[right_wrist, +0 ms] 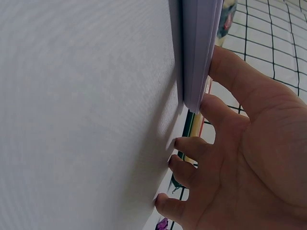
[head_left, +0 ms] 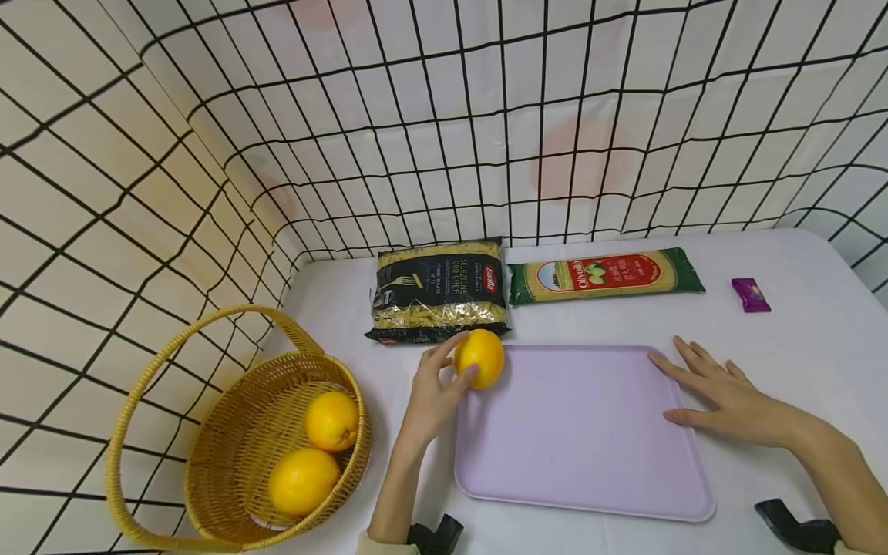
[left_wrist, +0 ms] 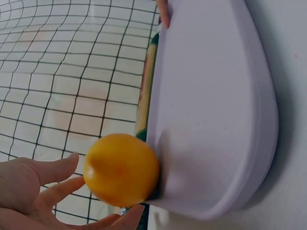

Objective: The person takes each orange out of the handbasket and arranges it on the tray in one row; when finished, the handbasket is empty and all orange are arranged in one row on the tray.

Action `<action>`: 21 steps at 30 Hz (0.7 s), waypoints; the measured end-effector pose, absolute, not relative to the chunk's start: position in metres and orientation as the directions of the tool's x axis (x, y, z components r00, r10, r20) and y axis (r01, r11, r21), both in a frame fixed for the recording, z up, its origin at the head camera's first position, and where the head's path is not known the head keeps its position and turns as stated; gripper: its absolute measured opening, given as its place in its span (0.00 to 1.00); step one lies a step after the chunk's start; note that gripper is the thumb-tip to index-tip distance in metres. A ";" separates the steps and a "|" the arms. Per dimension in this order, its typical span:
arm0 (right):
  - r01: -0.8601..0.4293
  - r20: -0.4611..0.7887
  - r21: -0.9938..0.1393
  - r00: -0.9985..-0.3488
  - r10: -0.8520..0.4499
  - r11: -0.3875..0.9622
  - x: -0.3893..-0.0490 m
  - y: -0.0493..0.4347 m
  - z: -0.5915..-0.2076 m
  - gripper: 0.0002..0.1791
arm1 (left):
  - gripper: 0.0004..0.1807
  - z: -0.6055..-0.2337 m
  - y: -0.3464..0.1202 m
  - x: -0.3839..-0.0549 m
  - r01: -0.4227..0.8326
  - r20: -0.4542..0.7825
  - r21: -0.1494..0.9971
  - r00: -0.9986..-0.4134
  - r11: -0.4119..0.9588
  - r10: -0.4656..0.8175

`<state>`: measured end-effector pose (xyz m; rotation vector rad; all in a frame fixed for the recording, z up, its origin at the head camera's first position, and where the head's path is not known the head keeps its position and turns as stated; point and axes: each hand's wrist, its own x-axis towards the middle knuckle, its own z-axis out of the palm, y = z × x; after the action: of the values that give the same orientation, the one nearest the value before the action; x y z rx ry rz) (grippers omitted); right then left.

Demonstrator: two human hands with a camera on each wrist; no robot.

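My left hand (head_left: 435,385) holds an orange (head_left: 479,358) at the far left corner of a pale purple tray (head_left: 583,432). Thumb and fingers lie on opposite sides of the fruit; in the left wrist view the orange (left_wrist: 121,169) overlaps the tray corner. At the tray's right edge, my right hand (head_left: 735,405) is spread palm down, thumb and index finger at the rim and the other fingers stretched over the white cloth. The right wrist view shows these fingertips (right_wrist: 180,143) close to the table and two digits against the tray's side (right_wrist: 199,52).
Left of the tray stands a wicker basket (head_left: 208,462) with a tall handle, two oranges (head_left: 331,421) inside. Behind the tray lie a black pasta bag (head_left: 438,289) and a spaghetti pack (head_left: 603,276). A small purple wrapped sweet (head_left: 751,295) lies at right. Black wire mesh (head_left: 479,116) surrounds the table.
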<state>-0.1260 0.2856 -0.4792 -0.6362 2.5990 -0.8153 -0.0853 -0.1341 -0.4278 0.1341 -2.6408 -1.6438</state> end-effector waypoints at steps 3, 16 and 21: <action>-0.308 -0.188 -0.608 -0.840 -0.509 0.732 -0.126 0.287 -0.480 0.50 | 0.27 -0.422 -0.141 -0.082 -0.050 -0.020 0.896 -0.997 0.440 -0.072; -0.317 -0.180 -0.610 -0.837 -0.516 0.726 -0.128 0.288 -0.480 0.50 | 0.28 -0.363 -0.197 -0.058 -0.051 0.015 0.878 -0.991 0.475 -0.134; -0.311 -0.188 -0.611 -0.836 -0.516 0.728 -0.127 0.288 -0.480 0.51 | 0.26 -0.349 -0.221 -0.049 -0.096 -0.010 0.868 -0.984 0.487 -0.176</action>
<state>-0.1269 0.2876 -0.4799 -0.6417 2.5861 -0.8242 -0.0488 -0.2212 -0.3492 0.2416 -2.6400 -1.5324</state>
